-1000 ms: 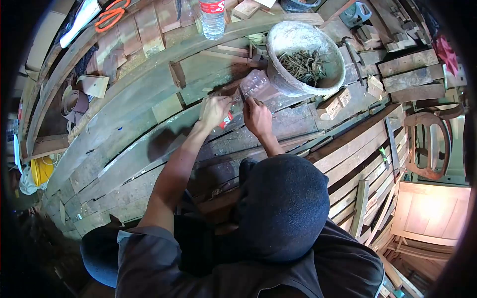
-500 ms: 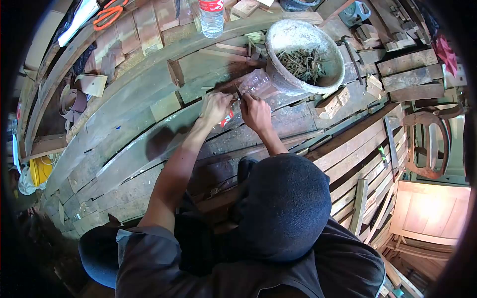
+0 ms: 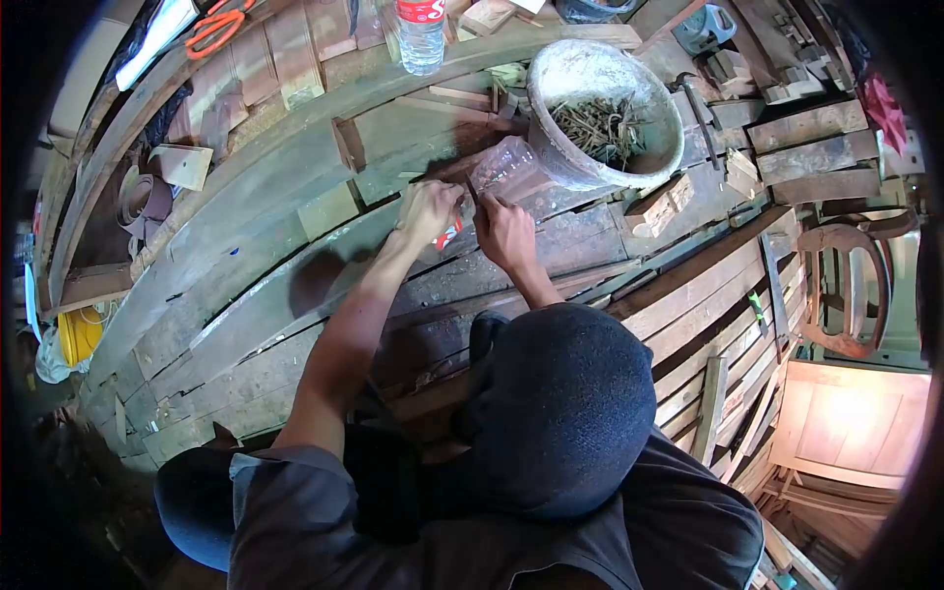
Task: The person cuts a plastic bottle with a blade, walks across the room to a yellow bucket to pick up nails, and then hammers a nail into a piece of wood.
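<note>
Fingers closed, my left hand (image 3: 429,212) pinches something too small to make out above the wooden boards (image 3: 580,236). Just to its right, my right hand (image 3: 507,232) is closed round a thin dark blade-like tool (image 3: 474,187) that points toward the left fingertips. Beyond the hands lies a clear plastic piece (image 3: 506,165), like part of a bottle, against the bucket. Below and between the hands is a red and white label-like scrap (image 3: 448,234); what it is attached to is hidden.
A whitish, stained bucket (image 3: 551,147) with dry plant-like scraps stands beyond my right hand. A plastic bottle with a red label (image 3: 421,44) stands at the back. Orange-handled scissors (image 3: 216,31) lie at upper left. Wood blocks (image 3: 661,206) and a wooden chair frame (image 3: 851,285) are on the right.
My hands stay in nearly the same place. The dark tool and my right fingers have shifted very slightly; nothing has been let go.
</note>
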`<state>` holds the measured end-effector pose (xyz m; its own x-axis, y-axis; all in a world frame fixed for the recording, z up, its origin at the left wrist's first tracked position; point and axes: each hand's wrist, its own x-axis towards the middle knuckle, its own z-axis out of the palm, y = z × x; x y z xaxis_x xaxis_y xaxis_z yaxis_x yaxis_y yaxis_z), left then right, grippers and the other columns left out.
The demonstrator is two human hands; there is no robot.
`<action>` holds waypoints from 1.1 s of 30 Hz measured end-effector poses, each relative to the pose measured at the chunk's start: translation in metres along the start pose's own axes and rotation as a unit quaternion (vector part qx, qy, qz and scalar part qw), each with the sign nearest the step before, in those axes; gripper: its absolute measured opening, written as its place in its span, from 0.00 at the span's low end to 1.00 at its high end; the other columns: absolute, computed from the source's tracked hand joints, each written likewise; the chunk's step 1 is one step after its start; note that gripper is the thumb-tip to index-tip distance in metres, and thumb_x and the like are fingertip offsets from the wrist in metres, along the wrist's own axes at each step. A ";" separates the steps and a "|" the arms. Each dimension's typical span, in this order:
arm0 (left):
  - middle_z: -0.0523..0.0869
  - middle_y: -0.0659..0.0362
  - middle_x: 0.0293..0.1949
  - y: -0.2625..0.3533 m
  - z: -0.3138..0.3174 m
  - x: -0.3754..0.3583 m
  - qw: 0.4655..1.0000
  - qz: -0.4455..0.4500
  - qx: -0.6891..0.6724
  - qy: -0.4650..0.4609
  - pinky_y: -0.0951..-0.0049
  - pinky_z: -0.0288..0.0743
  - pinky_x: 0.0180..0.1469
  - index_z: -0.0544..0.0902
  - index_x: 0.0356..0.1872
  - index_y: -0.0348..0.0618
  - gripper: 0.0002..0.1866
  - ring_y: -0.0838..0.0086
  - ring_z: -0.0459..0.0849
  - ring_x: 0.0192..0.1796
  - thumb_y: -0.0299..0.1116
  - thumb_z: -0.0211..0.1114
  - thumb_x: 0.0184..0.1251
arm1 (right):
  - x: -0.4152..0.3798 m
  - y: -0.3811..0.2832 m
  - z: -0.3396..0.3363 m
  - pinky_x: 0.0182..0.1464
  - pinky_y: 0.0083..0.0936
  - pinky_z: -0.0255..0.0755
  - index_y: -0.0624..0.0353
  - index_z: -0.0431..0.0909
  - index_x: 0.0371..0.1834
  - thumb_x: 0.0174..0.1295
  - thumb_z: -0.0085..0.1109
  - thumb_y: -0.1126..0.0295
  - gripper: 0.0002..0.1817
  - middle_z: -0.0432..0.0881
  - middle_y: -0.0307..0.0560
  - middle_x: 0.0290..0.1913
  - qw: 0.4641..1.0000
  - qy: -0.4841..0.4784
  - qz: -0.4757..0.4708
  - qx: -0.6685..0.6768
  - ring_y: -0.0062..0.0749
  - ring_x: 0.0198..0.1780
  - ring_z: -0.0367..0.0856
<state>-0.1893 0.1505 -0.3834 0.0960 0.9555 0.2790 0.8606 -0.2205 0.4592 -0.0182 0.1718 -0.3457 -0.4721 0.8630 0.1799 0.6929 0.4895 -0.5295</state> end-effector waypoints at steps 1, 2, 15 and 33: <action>0.84 0.49 0.28 -0.001 0.000 0.001 1.000 0.004 0.007 -0.005 0.53 0.79 0.36 0.83 0.33 0.42 0.08 0.52 0.85 0.34 0.29 0.63 0.50 | 0.001 0.001 0.000 0.36 0.53 0.77 0.54 0.79 0.43 0.62 0.55 0.65 0.10 0.84 0.60 0.30 1.000 0.002 0.001 0.001 0.61 0.32 0.83; 0.85 0.49 0.28 -0.002 0.002 0.000 1.000 0.009 0.012 -0.012 0.53 0.79 0.38 0.84 0.33 0.42 0.08 0.53 0.86 0.35 0.30 0.63 0.51 | -0.002 0.001 0.000 0.36 0.53 0.77 0.55 0.78 0.42 0.62 0.55 0.65 0.09 0.84 0.60 0.30 1.000 0.003 0.005 0.001 0.62 0.31 0.83; 0.86 0.51 0.31 0.005 -0.001 0.005 0.998 0.057 0.017 -0.003 0.56 0.81 0.39 0.81 0.29 0.40 0.07 0.55 0.86 0.39 0.28 0.65 0.47 | 0.008 0.010 0.011 0.36 0.54 0.75 0.57 0.78 0.35 0.61 0.56 0.65 0.08 0.82 0.63 0.28 0.999 0.006 0.034 0.004 0.63 0.31 0.82; 0.84 0.55 0.26 -0.003 0.020 0.003 0.991 0.117 0.031 0.064 0.57 0.79 0.34 0.82 0.31 0.44 0.07 0.58 0.85 0.33 0.31 0.65 0.49 | 0.009 0.014 0.007 0.36 0.56 0.75 0.56 0.80 0.39 0.63 0.56 0.61 0.11 0.81 0.66 0.27 0.998 0.012 0.057 0.013 0.66 0.32 0.82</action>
<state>-0.1822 0.1577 -0.4007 0.2348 0.8465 0.4778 0.8515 -0.4162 0.3189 -0.0166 0.1851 -0.3577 -0.3771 0.9159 0.1374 0.7264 0.3845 -0.5696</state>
